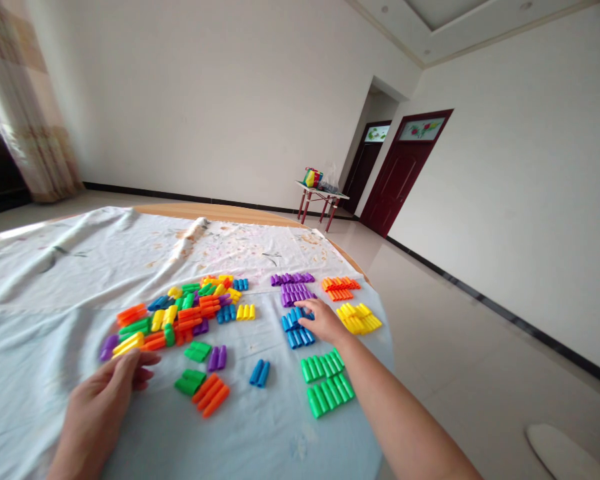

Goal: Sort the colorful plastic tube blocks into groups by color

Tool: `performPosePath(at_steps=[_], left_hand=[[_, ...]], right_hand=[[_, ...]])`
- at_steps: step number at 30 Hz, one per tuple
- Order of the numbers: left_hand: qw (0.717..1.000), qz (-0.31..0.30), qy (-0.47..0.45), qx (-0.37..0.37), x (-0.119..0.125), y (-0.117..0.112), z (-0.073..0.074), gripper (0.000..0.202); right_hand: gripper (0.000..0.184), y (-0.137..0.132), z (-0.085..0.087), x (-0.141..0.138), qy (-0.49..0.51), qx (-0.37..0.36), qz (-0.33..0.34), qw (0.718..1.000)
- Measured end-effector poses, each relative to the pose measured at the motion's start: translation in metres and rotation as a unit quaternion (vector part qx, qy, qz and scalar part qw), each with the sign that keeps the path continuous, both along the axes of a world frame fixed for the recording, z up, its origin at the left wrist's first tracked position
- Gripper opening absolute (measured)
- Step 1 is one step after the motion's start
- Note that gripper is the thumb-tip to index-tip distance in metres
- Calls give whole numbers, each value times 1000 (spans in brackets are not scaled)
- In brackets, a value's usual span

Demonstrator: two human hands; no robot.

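Observation:
My left hand (pixel 117 380) is at the near left edge of a mixed pile of coloured plastic tube pieces (pixel 187 319). Its fingers are loosely bent and apart beside yellow tubes (pixel 130 343), with nothing visible in them. Over at the right, my right hand (pixel 324 321) reaches onto the blue tubes (pixel 300 339), fingers stretched out and apart, fingertips touching them. Around it lie sorted groups: purple tubes (pixel 298 294), orange tubes (pixel 340 287), yellow tubes (pixel 359 319) and green tubes (pixel 330 393). The right forearm passes just beside the green group.
Between the hands lie loose blue tubes (pixel 260 373), purple tubes (pixel 217 359) and orange tubes (pixel 211 395). A wrinkled cloth (pixel 260 440) covers the round table, whose wooden edge (pixel 220 213) shows behind. A small table (pixel 323 191) with bags stands near the doors.

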State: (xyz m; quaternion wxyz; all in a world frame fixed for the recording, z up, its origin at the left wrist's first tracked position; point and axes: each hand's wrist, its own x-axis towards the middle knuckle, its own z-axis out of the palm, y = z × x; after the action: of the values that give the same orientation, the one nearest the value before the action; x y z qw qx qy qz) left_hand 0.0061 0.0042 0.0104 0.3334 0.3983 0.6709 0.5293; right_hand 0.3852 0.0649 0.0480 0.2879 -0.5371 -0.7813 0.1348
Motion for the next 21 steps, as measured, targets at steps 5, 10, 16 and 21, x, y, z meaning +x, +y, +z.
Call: performPosePath(at_steps=[5,10,16,21], left_hand=[[1000,-1,-14,6,-2,1,-4,53],[1000,0,-20,8,-1,0,-2,54],[1000,-3,-19,11,-2,1,-4,53],[1000,-8,-12,13,-5,4,-11,51]], right_hand=[[43,0,-3,-1,20,-16,5,1000],[43,1,-5,-1,21,-16,8,1000],[45,1,-3,0,23,-11,15,1000],[38,0,-2,-2,15,21,41,999]])
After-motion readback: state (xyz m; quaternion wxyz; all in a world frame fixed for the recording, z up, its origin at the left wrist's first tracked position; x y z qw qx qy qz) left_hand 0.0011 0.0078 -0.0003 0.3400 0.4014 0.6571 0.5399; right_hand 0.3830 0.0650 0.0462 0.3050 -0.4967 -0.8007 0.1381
